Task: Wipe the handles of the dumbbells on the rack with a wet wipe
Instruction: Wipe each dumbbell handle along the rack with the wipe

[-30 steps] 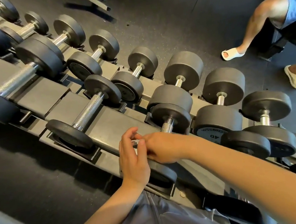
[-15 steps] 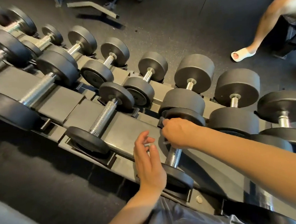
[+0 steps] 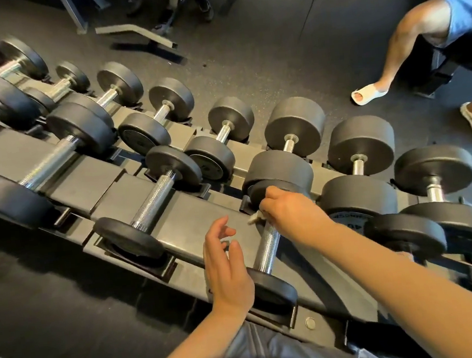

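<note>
Right hand (image 3: pixel 285 211) grips the wet wipe (image 3: pixel 254 218) on the dumbbell handle (image 3: pixel 267 246); left hand (image 3: pixel 227 269) hovers loose-fingered, holding nothing. The rack (image 3: pixel 192 220) carries the dumbbells.

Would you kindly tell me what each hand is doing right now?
Left hand: open, fingers relaxed, holding nothing.
Right hand: closed around a white wet wipe on the knurled chrome dumbbell handle.

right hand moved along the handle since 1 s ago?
Yes. The right hand, gripping the wet wipe, slid up the dumbbell handle from its near end to the far weight head.
</note>
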